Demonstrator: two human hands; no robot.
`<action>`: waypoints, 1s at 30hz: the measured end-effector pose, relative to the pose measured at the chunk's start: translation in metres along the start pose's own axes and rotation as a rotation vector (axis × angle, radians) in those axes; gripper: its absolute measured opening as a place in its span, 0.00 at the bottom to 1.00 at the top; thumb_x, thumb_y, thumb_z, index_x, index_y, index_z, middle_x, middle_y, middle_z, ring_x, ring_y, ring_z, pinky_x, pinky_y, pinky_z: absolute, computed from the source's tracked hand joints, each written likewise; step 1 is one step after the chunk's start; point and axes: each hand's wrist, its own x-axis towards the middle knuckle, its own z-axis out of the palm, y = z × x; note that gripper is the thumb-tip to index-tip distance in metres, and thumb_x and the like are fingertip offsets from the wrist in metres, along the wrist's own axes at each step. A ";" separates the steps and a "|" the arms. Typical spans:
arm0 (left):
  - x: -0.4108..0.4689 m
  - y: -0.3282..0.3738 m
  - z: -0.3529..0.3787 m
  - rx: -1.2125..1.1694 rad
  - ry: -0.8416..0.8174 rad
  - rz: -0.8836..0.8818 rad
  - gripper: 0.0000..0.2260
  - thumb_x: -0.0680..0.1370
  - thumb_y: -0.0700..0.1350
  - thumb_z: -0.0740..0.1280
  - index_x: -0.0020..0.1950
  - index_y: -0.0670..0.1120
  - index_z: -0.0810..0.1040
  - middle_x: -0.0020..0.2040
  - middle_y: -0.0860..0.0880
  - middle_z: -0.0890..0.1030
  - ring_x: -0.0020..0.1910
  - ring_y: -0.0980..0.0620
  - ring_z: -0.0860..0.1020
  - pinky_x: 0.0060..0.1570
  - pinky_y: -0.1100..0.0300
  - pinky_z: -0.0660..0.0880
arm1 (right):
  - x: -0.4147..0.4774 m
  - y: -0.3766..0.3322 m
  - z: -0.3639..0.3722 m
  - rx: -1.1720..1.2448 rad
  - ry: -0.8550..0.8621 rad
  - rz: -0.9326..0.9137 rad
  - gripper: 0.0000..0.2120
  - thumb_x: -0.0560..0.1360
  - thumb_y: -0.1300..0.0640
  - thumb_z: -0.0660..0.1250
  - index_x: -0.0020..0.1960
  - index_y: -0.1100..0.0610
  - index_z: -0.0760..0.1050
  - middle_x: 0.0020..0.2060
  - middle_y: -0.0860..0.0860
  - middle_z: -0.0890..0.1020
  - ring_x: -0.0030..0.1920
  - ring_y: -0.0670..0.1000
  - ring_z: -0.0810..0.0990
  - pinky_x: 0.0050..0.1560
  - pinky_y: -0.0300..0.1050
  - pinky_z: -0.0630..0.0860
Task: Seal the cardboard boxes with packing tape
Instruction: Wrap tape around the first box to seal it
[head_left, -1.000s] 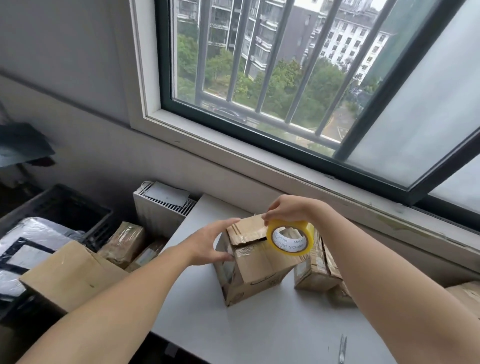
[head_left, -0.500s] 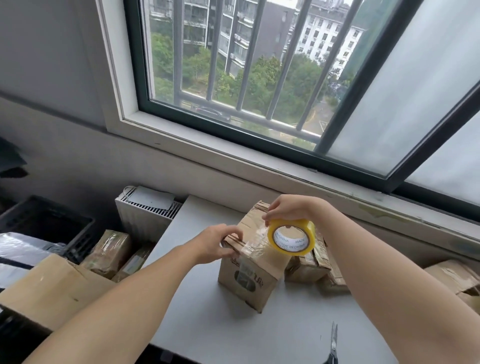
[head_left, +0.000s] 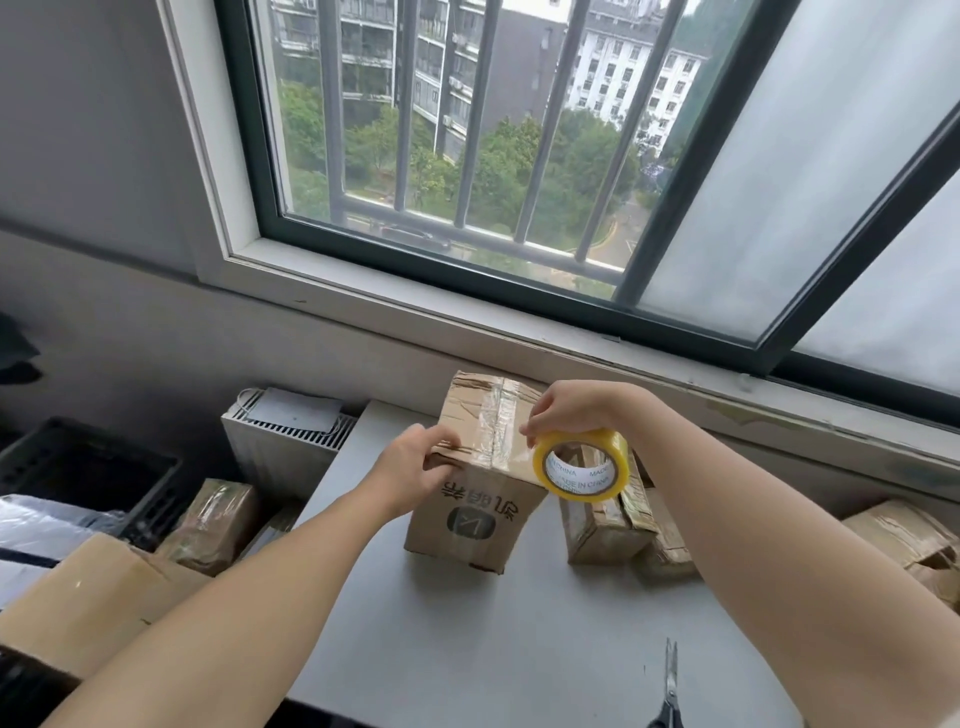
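Cardboard box (head_left: 470, 514) stands on the grey table (head_left: 493, 649) directly between the two hands, printed face toward us. A strip of clear packing tape (head_left: 498, 423) runs along its top seam from the far edge to the near edge. The left hand (head_left: 410, 473) grips the near top edge of the box at its left corner with fingers curled over it, steadying the box. The right hand (head_left: 566, 410) is closed round the yellow tape roll (head_left: 617, 456), held from above just beside the box's near right corner, and one fingertip seems to rest on the strip. We cannot tell whether the strip is still joined to the roll. We judge the step in hand to be laying the top-seam strip on this box, with the run across the top about done. The next move likely calls for drawing the tape down over the front face, pressing it flat while the left hand keeps the box from sliding, then cutting. The scissors (head_left: 670, 686) lie on the table nearer us than the right forearm, so one hand must let go to fetch them. Beyond the right hand stand smaller, heavily taped boxes (head_left: 602, 525). Left of the left forearm, off the table, sit a white radiator (head_left: 285, 436) and a large plain carton (head_left: 93, 597).
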 end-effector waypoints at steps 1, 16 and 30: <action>0.002 0.001 -0.001 0.003 0.002 0.005 0.10 0.79 0.45 0.73 0.59 0.53 0.79 0.47 0.51 0.73 0.44 0.59 0.75 0.45 0.68 0.69 | -0.001 -0.001 -0.001 -0.002 0.001 -0.004 0.13 0.80 0.40 0.66 0.48 0.44 0.86 0.46 0.42 0.83 0.48 0.45 0.81 0.59 0.49 0.81; 0.037 0.029 -0.037 0.040 -0.067 0.037 0.05 0.81 0.47 0.70 0.57 0.55 0.80 0.48 0.46 0.78 0.46 0.50 0.76 0.44 0.62 0.71 | -0.009 0.004 -0.027 -0.112 0.073 0.007 0.13 0.80 0.39 0.66 0.49 0.44 0.86 0.46 0.42 0.82 0.49 0.46 0.79 0.51 0.44 0.77; 0.075 0.058 -0.049 0.051 -0.288 0.052 0.05 0.82 0.52 0.68 0.57 0.58 0.81 0.44 0.51 0.74 0.44 0.53 0.75 0.45 0.59 0.73 | -0.021 -0.004 -0.048 -0.261 0.050 -0.019 0.14 0.79 0.39 0.68 0.54 0.47 0.84 0.44 0.43 0.82 0.47 0.46 0.80 0.50 0.46 0.79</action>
